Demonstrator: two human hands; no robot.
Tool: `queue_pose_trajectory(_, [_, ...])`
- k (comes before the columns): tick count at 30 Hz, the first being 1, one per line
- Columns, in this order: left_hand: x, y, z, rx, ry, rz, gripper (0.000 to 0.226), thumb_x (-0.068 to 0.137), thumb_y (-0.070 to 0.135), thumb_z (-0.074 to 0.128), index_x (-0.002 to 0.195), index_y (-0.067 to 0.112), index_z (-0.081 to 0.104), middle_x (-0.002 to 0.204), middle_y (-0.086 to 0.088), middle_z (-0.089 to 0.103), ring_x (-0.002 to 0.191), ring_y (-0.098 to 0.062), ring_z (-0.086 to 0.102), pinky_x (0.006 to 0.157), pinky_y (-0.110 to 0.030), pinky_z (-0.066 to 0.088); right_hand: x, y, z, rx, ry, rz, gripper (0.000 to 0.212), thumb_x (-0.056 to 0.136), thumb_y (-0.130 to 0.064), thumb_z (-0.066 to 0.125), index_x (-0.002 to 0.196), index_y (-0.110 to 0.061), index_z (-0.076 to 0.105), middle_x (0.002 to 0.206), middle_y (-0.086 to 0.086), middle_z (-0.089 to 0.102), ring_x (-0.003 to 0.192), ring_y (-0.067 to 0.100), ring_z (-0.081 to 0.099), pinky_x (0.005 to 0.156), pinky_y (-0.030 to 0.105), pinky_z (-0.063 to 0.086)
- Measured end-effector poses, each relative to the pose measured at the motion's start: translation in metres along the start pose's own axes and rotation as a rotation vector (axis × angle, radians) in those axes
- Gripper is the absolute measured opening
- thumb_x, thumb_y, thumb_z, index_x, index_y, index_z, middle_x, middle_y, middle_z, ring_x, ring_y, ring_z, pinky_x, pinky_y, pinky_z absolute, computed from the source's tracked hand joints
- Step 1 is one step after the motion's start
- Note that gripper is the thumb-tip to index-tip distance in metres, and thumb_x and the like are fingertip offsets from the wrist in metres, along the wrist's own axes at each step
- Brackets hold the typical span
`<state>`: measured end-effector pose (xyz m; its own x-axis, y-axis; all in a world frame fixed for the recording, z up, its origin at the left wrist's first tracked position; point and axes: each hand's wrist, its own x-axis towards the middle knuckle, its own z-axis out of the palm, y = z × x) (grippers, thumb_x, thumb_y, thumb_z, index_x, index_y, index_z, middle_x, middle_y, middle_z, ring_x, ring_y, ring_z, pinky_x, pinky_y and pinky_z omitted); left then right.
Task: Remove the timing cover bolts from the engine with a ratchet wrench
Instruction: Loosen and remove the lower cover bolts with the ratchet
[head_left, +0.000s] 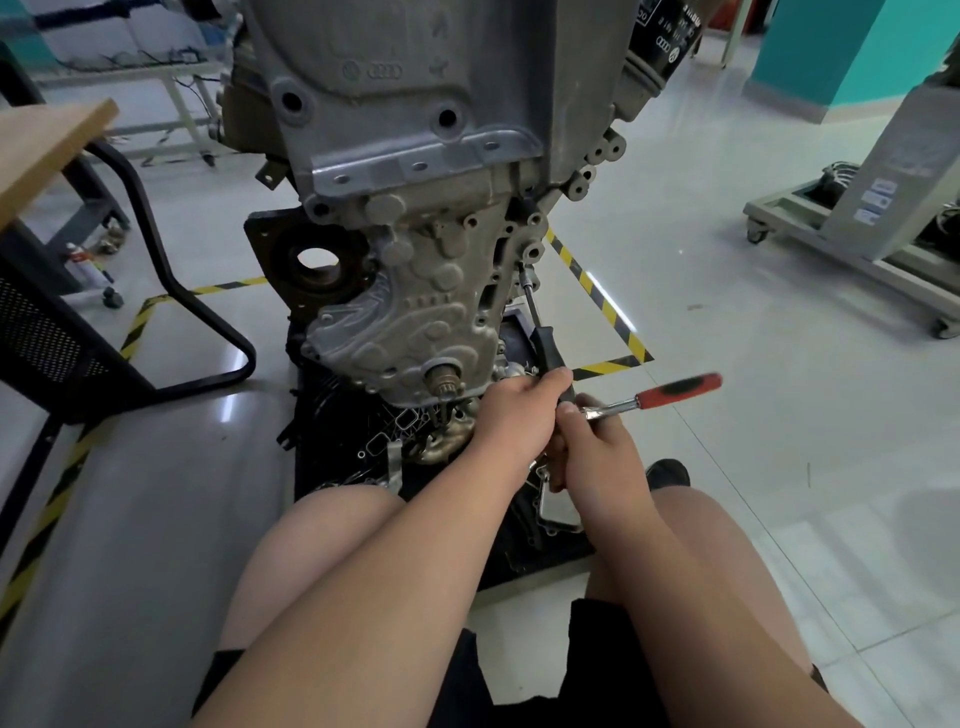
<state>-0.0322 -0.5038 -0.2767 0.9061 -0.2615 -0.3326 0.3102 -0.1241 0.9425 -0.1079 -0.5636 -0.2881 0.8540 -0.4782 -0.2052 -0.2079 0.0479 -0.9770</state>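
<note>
Engine (415, 156): one, with one oil filter (660, 47). Ratchet wrench (675, 391): one; black-handled driver (545, 343): one. Hands: two, left hand (514, 421) and right hand (592, 452); wheeled stand (831, 234): one.

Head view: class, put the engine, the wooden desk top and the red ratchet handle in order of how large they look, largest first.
1. engine, which fills the middle of the view.
2. wooden desk top, partly cut off by the frame edge.
3. red ratchet handle, blurred but clearly the smallest.

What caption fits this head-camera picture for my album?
A seated person holds a red-handled chrome ratchet wrench and a black-handled extension bar set against the grey cast-metal engine.
</note>
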Motion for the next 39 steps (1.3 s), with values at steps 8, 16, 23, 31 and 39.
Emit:
queue_pose_trajectory(8, [-0.007,0.007,0.003,-0.124,-0.025,0.02,0.027,0.09,0.03,0.066,0.07,0.011,0.062,0.043,0.01,0.057,0.039,0.0,0.055,0.039,-0.01,0.039,-0.005,0.003,0.003,-0.171,0.231,-0.205,0.025,0.092,-0.032,0.063,0.105,-0.028,0.043,0.063,-0.009,0.059,0.052,-0.004,0.055,0.047,0.012,0.038])
queue_pose_trajectory(16, [-0.01,0.012,0.0,-0.122,-0.076,-0.009,0.028,0.088,0.038,0.065,0.077,0.014,0.073,0.071,-0.003,0.066,0.065,-0.015,0.061,0.069,-0.031,0.053,-0.006,0.004,0.003,-0.274,0.281,-0.375,0.02,0.09,-0.031,0.063,0.092,-0.044,0.049,0.066,-0.025,0.059,0.063,-0.001,0.057,0.056,0.007,0.039])
queue_pose_trajectory(23, [-0.012,0.012,-0.002,-0.126,-0.079,-0.016,0.035,0.089,0.034,0.064,0.056,0.022,0.067,0.058,0.007,0.067,0.051,-0.004,0.062,0.049,-0.016,0.046,-0.006,0.005,0.005,-0.388,0.227,-0.404,0.038,0.095,-0.029,0.053,0.132,-0.036,0.053,0.096,-0.008,0.066,0.087,0.011,0.061,0.076,0.031,0.05])
queue_pose_trajectory(31, [-0.01,0.012,-0.007,-0.077,-0.089,-0.093,0.032,0.087,0.044,0.066,0.068,0.019,0.063,0.062,0.005,0.061,0.061,-0.011,0.058,0.061,-0.024,0.043,0.001,0.008,0.01,-0.27,0.19,-0.17,0.038,0.101,-0.036,0.041,0.138,-0.026,0.035,0.093,-0.017,0.06,0.081,-0.001,0.057,0.061,0.016,0.037])
queue_pose_trajectory(39, [-0.011,0.011,-0.006,-0.037,-0.097,-0.117,0.026,0.088,0.041,0.065,0.073,0.021,0.058,0.069,0.002,0.052,0.057,-0.013,0.049,0.053,-0.022,0.04,0.006,0.007,0.009,0.005,0.126,0.076,0.035,0.1,-0.042,0.038,0.122,-0.016,0.05,0.102,0.008,0.062,0.088,0.026,0.057,0.083,0.045,0.048])
